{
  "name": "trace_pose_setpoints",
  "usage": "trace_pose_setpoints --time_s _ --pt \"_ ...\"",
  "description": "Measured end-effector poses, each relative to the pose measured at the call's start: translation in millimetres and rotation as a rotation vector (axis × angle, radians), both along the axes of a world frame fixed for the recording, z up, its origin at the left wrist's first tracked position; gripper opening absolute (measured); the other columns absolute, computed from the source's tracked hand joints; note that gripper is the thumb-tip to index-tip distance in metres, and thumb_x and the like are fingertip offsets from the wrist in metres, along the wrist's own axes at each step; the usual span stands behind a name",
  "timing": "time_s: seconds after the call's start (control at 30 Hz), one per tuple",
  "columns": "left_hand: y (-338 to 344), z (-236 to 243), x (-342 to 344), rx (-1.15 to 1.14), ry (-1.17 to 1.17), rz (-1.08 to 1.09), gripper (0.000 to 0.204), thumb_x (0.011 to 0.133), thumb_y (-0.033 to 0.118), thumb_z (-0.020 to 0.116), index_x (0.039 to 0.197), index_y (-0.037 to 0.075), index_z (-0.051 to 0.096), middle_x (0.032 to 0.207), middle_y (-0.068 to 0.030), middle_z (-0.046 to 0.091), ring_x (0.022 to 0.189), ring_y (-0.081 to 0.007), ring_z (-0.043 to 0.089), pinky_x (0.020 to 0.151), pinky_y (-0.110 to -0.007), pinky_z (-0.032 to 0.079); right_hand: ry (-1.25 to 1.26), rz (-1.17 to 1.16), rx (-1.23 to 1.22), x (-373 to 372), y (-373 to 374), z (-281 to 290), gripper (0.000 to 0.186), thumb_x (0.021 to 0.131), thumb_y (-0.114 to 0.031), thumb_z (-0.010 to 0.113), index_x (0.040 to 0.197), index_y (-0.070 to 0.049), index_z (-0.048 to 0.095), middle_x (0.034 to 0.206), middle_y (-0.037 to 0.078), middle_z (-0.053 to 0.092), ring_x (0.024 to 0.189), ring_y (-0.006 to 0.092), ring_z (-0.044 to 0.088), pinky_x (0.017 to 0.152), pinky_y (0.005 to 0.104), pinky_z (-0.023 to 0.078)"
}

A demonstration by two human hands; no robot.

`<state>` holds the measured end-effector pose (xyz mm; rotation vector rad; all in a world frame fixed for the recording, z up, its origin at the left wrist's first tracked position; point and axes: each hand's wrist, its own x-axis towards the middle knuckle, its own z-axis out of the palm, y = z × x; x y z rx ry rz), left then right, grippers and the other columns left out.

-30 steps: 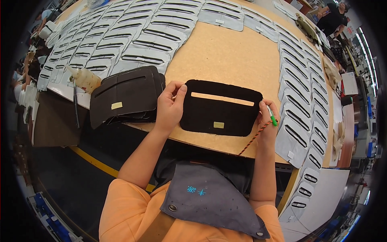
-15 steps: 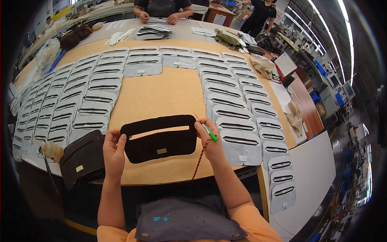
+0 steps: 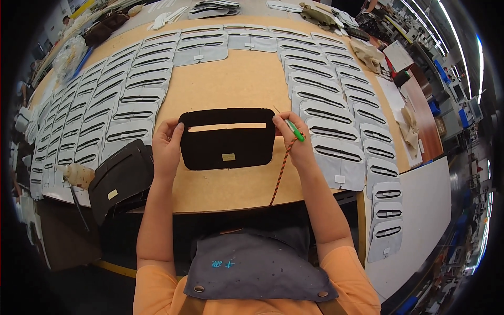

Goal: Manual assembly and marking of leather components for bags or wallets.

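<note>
Between my hands hangs a black rounded panel (image 3: 228, 148), fabric or leather-like, with a long narrow slot near its top edge and a small pale label low in the middle. The tabletop shows through the slot. My left hand (image 3: 167, 148) pinches the panel's left edge, thumb in front. My right hand (image 3: 295, 140) pinches its upper right corner. That same hand also keeps a green-handled tool (image 3: 295, 130) with a thin pointed tip, tied to an orange-and-black cord (image 3: 282, 170). The panel is raised over the tan table (image 3: 210, 86).
Rows of overlapping grey slotted panels (image 3: 139, 97) lie left, and more grey panels (image 3: 328, 128) lie right. Dark panels (image 3: 123, 176) rest at the near left edge beside a glue-stained container (image 3: 79, 176). A dark stack (image 3: 214, 9) and white strips (image 3: 167, 18) sit at the back.
The view has shifted downward, so the person across the table is out of sight. Both hands still hold the black panel, which now looks more level and higher in the picture.
</note>
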<state>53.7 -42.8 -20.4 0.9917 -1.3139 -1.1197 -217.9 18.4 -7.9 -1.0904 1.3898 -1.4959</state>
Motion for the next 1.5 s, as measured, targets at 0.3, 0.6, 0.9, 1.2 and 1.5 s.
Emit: trace_pose_setpoints --time_s 0.3,0.6,0.9,1.2,1.5 --pt "-0.4 -8.0 2.9 0.061 -0.021 0.041 0.012 0.092 0.012 0.056 0.097 0.001 0.059 0.083 0.0005 0.059 0.075 -0.0053 0.053 0.068 -0.018 0.043 -0.036 -0.02 0.043 6.5 -2.8 -14.7 0.018 0.089 -0.019 0.061 0.084 -0.002 0.06 0.066 -0.002 0.053 0.061 0.0053 0.049 0.056 0.0189 0.038" --pt "1.7 -4.1 -3.9 0.07 -0.065 0.048 0.011 0.092 0.013 0.057 0.092 0.002 0.058 0.08 0.0019 0.057 0.074 -0.0051 0.051 0.069 -0.02 0.041 -0.041 -0.027 0.106 0.2 2.3 -6.4 0.014 0.091 -0.018 0.059 0.086 -0.005 0.059 0.065 -0.004 0.052 0.057 0.0027 0.045 0.051 0.0174 0.034" --pt "30.3 52.4 10.9 -0.12 -0.048 0.079 0.007 0.09 0.007 0.059 0.093 0.001 0.059 0.079 0.0029 0.055 0.073 -0.0029 0.047 0.064 -0.017 0.039 -0.031 -0.052 -0.015 2.0 3.3 -5.1 0.017 0.093 -0.015 0.053 0.1 -0.001 0.059 0.085 0.004 0.061 0.072 0.0081 0.055 0.069 0.0221 0.046" --pt "83.1 98.1 -54.1 -0.305 -0.612 -0.284 0.01 0.083 0.002 0.059 0.093 0.0 0.056 0.083 -0.014 0.057 0.068 -0.024 0.059 0.063 -0.031 0.047 0.375 -0.143 -0.21 8.1 42.5 16.2 0.026 0.095 -0.011 0.05 0.117 0.001 0.058 0.098 0.011 0.06 0.087 0.0144 0.059 0.077 0.0265 0.049" --pt "79.0 10.0 -47.0 -0.47 -0.793 -0.497 0.024 0.082 0.009 0.062 0.106 0.005 0.057 0.109 -0.009 0.06 0.105 -0.0265 0.056 0.089 -0.038 0.042 0.413 -0.052 -0.073 9.9 103.4 -7.5 0.012 0.089 -0.008 0.058 0.096 0.001 0.059 0.09 0.011 0.061 0.08 0.0194 0.06 0.071 0.0282 0.047"
